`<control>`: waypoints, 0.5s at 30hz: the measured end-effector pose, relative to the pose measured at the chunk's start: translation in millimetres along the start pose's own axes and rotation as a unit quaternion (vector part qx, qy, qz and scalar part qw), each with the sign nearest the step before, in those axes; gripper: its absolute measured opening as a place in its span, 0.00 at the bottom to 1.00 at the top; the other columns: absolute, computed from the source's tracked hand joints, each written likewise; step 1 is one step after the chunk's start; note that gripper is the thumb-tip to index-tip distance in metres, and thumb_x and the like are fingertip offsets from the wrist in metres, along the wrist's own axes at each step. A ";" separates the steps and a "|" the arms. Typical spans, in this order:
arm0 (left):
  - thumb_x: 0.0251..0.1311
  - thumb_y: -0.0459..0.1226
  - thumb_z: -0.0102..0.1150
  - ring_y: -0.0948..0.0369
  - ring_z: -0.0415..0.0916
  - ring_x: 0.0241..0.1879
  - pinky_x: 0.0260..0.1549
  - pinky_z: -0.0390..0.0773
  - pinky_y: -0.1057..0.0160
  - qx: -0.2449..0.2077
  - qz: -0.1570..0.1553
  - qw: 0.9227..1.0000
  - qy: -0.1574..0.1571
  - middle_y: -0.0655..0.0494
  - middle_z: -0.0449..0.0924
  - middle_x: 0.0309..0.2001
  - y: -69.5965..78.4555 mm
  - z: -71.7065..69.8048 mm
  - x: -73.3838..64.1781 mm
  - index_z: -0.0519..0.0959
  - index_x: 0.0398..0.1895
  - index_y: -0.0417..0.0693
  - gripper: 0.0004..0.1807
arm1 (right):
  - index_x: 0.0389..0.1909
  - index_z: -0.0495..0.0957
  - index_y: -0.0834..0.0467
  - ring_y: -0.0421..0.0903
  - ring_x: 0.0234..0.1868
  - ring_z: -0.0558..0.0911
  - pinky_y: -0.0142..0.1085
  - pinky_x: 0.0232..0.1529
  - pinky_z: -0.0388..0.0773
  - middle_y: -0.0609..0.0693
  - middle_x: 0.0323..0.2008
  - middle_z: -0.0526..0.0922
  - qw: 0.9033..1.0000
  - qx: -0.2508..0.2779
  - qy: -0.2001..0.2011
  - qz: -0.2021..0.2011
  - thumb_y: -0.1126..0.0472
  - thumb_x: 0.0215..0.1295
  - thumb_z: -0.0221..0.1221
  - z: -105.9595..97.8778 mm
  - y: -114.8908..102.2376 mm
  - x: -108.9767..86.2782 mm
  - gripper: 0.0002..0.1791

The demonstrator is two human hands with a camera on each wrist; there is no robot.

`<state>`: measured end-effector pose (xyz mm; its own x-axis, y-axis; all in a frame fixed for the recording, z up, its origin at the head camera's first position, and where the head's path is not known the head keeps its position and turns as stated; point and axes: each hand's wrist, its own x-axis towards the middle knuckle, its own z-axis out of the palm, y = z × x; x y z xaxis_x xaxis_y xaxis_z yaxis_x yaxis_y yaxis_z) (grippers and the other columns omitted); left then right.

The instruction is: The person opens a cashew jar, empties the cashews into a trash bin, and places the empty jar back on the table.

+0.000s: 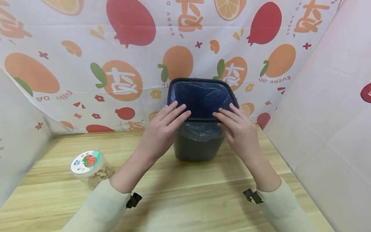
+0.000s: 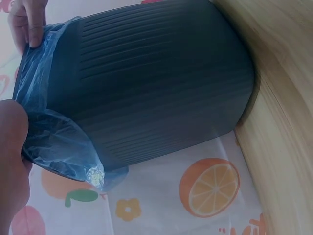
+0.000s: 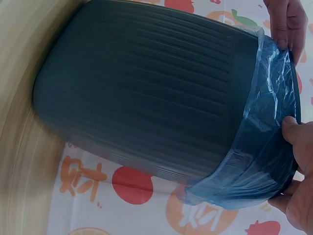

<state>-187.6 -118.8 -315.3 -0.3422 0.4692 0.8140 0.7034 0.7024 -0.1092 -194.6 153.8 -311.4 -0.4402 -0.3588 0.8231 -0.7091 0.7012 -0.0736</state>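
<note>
A dark grey trash can (image 1: 199, 149) stands upright on the table, with a translucent blue trash bag (image 1: 200, 132) lining it and folded down outside. A black rim (image 1: 200, 120) runs round its top over the bag. My left hand (image 1: 165, 129) holds the rim at its left front, fingertips over the edge. On the right front, my right hand (image 1: 240, 133) holds the same rim, its thumb (image 3: 291, 128) pressing the bag from outside. The bag's loose skirt (image 2: 63, 147) hangs over the can's ribbed side in the left wrist view.
A clear jar (image 1: 88, 164) of light brown pieces, with a printed lid, stands at the left of the wooden table (image 1: 185, 206). Behind the can hangs a fruit-patterned cloth (image 1: 121, 45). A white wall (image 1: 327, 129) borders the right side.
</note>
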 end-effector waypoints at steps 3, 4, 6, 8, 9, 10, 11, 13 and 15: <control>0.61 0.23 0.61 0.48 0.70 0.67 0.66 0.69 0.47 0.000 -0.004 1.000 -0.001 0.49 0.77 0.64 -1.3 -3.0 -2.8 0.78 0.64 0.49 0.27 | 0.54 0.85 0.50 0.61 0.63 0.78 0.59 0.66 0.68 0.52 0.53 0.86 1.000 0.003 -0.005 -0.003 0.63 0.61 0.68 1.5 -2.3 2.5 0.19; 0.61 0.24 0.60 0.48 0.70 0.67 0.66 0.69 0.47 -0.001 -0.005 1.000 -0.001 0.49 0.77 0.64 -1.6 -4.0 -3.4 0.78 0.64 0.49 0.27 | 0.54 0.85 0.50 0.61 0.63 0.78 0.59 0.66 0.68 0.53 0.53 0.86 1.000 0.004 -0.006 -0.003 0.63 0.61 0.68 2.0 -3.0 3.4 0.18; 0.61 0.24 0.60 0.48 0.70 0.68 0.67 0.68 0.47 -0.002 -0.008 1.000 -0.003 0.49 0.77 0.65 -2.2 -6.0 -4.4 0.78 0.64 0.49 0.27 | 0.54 0.85 0.50 0.61 0.63 0.77 0.60 0.66 0.68 0.53 0.54 0.86 1.000 0.007 -0.009 -0.003 0.62 0.62 0.67 3.0 -4.3 4.7 0.18; 0.62 0.24 0.60 0.48 0.69 0.68 0.67 0.68 0.47 -0.002 -0.011 1.000 -0.005 0.49 0.76 0.65 -2.7 -7.9 -4.7 0.78 0.64 0.49 0.27 | 0.54 0.85 0.50 0.61 0.63 0.77 0.61 0.66 0.67 0.52 0.54 0.85 1.000 0.008 -0.010 -0.002 0.62 0.62 0.67 4.1 -4.8 5.7 0.18; 0.62 0.24 0.60 0.48 0.69 0.68 0.67 0.68 0.47 -0.001 -0.011 1.000 -0.005 0.49 0.76 0.65 -2.9 -8.8 -4.7 0.77 0.65 0.49 0.27 | 0.54 0.85 0.50 0.61 0.64 0.77 0.61 0.66 0.67 0.52 0.54 0.85 1.000 0.008 -0.010 -0.001 0.62 0.62 0.67 4.4 -5.1 6.0 0.18; 0.62 0.24 0.60 0.48 0.69 0.68 0.67 0.68 0.47 0.000 -0.012 1.000 -0.006 0.49 0.76 0.65 -3.3 -9.5 -4.8 0.77 0.65 0.49 0.27 | 0.54 0.85 0.50 0.61 0.64 0.77 0.61 0.66 0.67 0.52 0.54 0.85 1.000 0.008 -0.011 0.000 0.62 0.62 0.67 4.7 -5.2 6.2 0.18; 0.62 0.24 0.60 0.48 0.69 0.68 0.67 0.68 0.47 0.001 -0.011 1.000 -0.007 0.49 0.76 0.65 -3.6 -10.1 -4.8 0.77 0.65 0.49 0.27 | 0.54 0.85 0.50 0.61 0.64 0.77 0.61 0.66 0.67 0.52 0.54 0.85 1.000 0.009 -0.012 0.000 0.62 0.62 0.67 5.0 -5.4 6.5 0.18; 0.61 0.24 0.61 0.48 0.69 0.68 0.67 0.69 0.47 0.001 -0.010 1.000 -0.006 0.49 0.76 0.65 -4.3 -11.1 -4.7 0.78 0.64 0.49 0.27 | 0.54 0.85 0.50 0.61 0.63 0.77 0.61 0.66 0.67 0.52 0.54 0.85 1.000 0.009 -0.012 -0.001 0.62 0.62 0.67 5.4 -5.8 6.9 0.18; 0.61 0.24 0.61 0.48 0.69 0.68 0.67 0.68 0.48 0.002 -0.010 1.000 -0.005 0.49 0.77 0.65 -4.8 -12.3 -4.3 0.78 0.64 0.49 0.27 | 0.54 0.85 0.50 0.61 0.63 0.77 0.60 0.66 0.68 0.52 0.54 0.85 1.000 0.010 -0.012 -0.003 0.62 0.62 0.67 5.6 -6.4 7.9 0.18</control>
<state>-181.9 -130.8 -311.3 -0.3625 0.4613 0.8098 0.6943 0.7133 -0.0955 -196.6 143.0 -307.6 -0.4490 -0.3768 0.8102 -0.7225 0.6866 -0.0811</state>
